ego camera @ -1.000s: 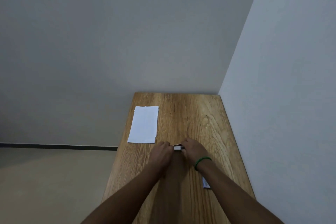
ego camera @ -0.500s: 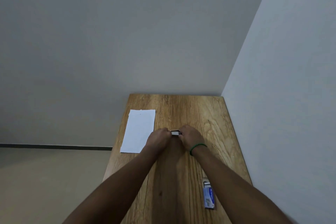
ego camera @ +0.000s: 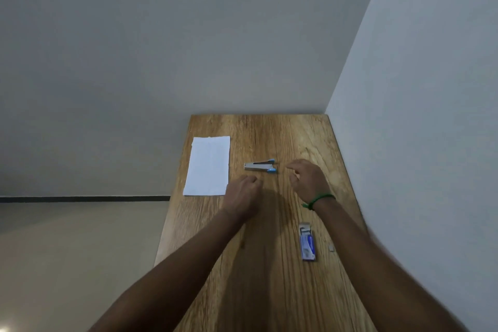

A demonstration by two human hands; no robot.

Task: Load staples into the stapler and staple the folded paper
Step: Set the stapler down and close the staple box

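Head view: the stapler [ego camera: 260, 166] lies on its side on the wooden table [ego camera: 296, 137], free of both hands, with its two blue-tipped arms slightly parted at the right end. Whether a staple strip sits in the magazine cannot be determined at this size.

The left hand [ego camera: 241, 195] rests just short of the stapler, fingers curled under toward the palm, with no object visible in them. The right hand [ego camera: 307, 180] hovers just right of the stapler, fingers loosely bent and spread, grasping nothing.

The folded paper [ego camera: 208, 167] lies flat near the left table edge, just beside the stapler but not touching it. No staple is visible in it.

Status, as a judgement: loading is either complete or interrupted. Closing the stapler, if required, and stapling the paper are not yet done.

Surrounding items: an open staple box [ego camera: 307, 244] lies near the right forearm, with a small loose staple piece [ego camera: 331, 248] beside it. A green wristband [ego camera: 319, 199] circles the right wrist.

Obstructions: nothing lies between the stapler and the paper. The left hand sits near the paper's lower right corner.
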